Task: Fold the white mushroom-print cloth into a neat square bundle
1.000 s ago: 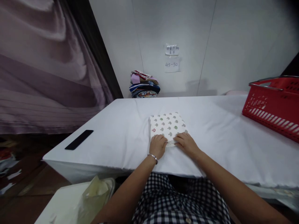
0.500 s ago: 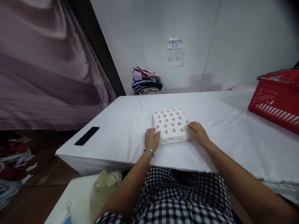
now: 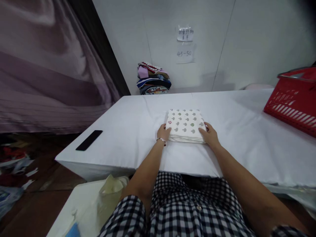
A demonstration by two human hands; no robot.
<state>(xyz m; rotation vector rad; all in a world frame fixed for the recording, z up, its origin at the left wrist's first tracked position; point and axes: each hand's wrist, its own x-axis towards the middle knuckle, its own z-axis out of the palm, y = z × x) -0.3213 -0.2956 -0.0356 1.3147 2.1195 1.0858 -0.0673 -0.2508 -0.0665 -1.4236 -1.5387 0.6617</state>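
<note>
A folded white cloth printed with grey, green and red mushroom-like shapes lies on the white-covered table. Its layers show along the near edge. My left hand grips the cloth's left side, thumb on top and fingers along the edge. On the opposite side, my right hand holds the right edge the same way, with its thumb over the top. The undersides of the fingers are partly hidden. A bracelet circles my left wrist.
A red plastic basket stands at the right. Folded fabrics are stacked against the wall at the back. A black phone-like slab lies at the left. Below it, a white stool-like surface carries a pale bag.
The cloth has shifted slightly away and to the right and now sits squarer to me. Both hands have moved with it and closed on its sides. The camera view has tilted a little.
</note>
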